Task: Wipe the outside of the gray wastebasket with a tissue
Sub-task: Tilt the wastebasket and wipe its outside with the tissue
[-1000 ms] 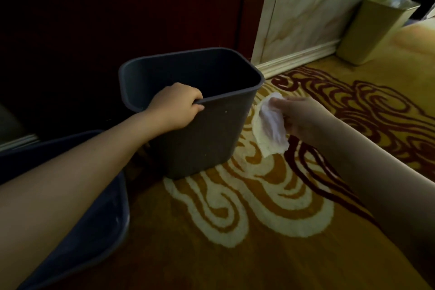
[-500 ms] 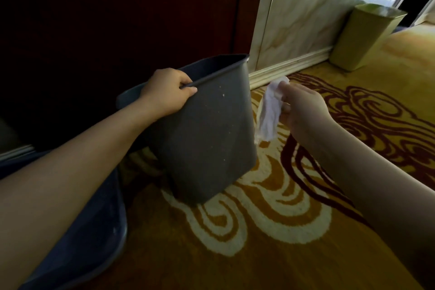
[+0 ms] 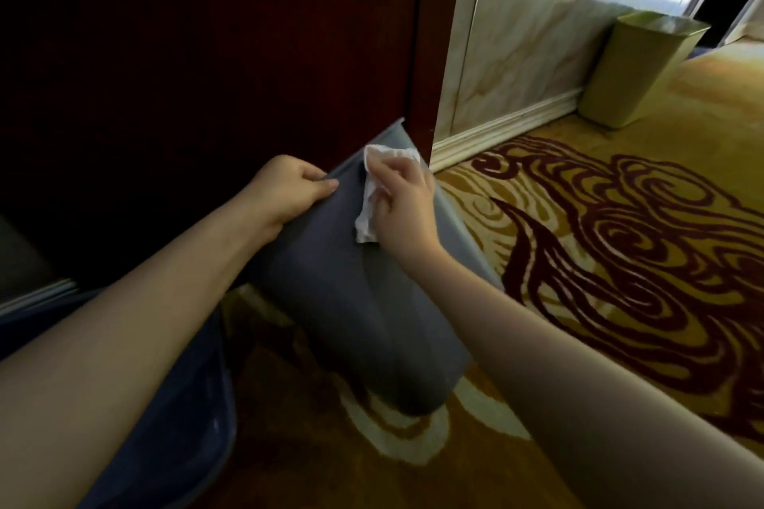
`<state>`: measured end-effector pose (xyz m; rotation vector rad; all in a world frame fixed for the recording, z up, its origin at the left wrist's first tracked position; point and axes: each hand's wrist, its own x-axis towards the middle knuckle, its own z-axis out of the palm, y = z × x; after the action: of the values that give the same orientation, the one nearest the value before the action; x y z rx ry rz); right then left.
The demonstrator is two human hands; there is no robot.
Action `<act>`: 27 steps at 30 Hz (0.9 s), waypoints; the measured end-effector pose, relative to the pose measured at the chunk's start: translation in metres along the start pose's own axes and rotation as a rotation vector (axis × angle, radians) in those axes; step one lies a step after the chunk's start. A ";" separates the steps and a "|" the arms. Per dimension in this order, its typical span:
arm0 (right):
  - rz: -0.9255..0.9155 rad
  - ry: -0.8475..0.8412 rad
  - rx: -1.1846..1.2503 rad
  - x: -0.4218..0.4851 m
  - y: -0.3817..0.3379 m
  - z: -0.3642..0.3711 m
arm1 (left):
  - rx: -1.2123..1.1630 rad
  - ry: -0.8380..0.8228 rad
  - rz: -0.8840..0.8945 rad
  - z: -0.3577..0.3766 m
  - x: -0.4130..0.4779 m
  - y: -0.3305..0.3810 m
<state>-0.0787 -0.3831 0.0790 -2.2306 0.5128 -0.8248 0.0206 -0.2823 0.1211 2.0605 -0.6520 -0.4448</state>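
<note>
The gray wastebasket (image 3: 355, 314) is tipped far back, its mouth turned away from me toward the dark wooden panel and its base on the carpet. My left hand (image 3: 285, 190) grips its rim at the upper left. My right hand (image 3: 403, 198) presses a crumpled white tissue (image 3: 378, 186) flat against the upper part of the near outer wall, just under the rim. The inside of the basket is hidden.
A second bluish bin (image 3: 173, 405) stands at the lower left, partly under my left arm. A yellow-green wastebasket (image 3: 636, 70) sits by the marble wall (image 3: 521, 45) at the upper right. Patterned yellow and maroon carpet (image 3: 620, 260) covers the floor.
The wastebasket has tilted much further away from me, so its mouth no longer shows. My right hand has moved left with the tissue, from beside the basket onto its outer wall.
</note>
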 end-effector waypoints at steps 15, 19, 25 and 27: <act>-0.033 -0.137 -0.455 -0.022 0.032 0.043 | -0.148 0.006 -0.109 -0.004 0.008 -0.023; 0.116 -0.107 -0.478 -0.040 0.044 0.041 | -0.129 0.001 -0.107 -0.002 0.010 -0.021; 0.309 -0.042 -0.445 -0.091 0.069 0.036 | -0.111 -0.011 -0.131 -0.004 0.015 -0.023; 0.331 -0.025 -0.449 -0.104 0.076 0.033 | -0.125 -0.022 -0.139 -0.004 0.015 -0.022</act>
<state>-0.1398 -0.3614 -0.0369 -2.4497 1.1102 -0.5443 0.0405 -0.2788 0.1036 1.9911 -0.4831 -0.5740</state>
